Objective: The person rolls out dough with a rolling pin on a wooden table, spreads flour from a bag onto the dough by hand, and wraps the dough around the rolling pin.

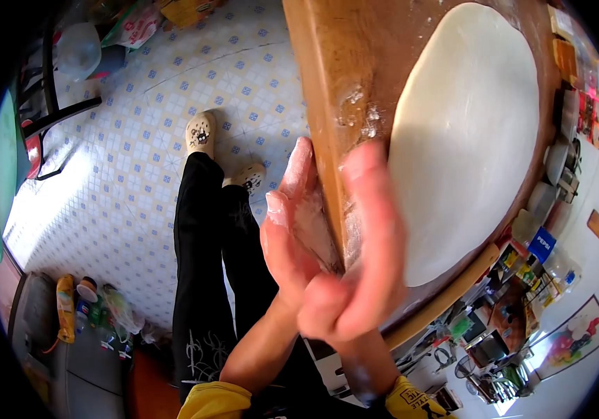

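Flour coats the fingers and palm of my left hand, which is cupped with its fingers apart. Close against it at the heel is my right hand, blurred by motion, with its fingers stretched out. Nothing shows in either hand. Both are above the near edge of a brown wooden table. To their right, a large rolled-out dough sheet lies flat on the table, oval, pale and smooth. Loose flour is scattered on the wood between the dough and the edge.
A long wooden bar runs along the table's lower right side; its kind is unclear. Crowded kitchen items surround a blue Pepsi box beyond it. A dark-framed chair and bottles stand left, on or beside the tiled floor.
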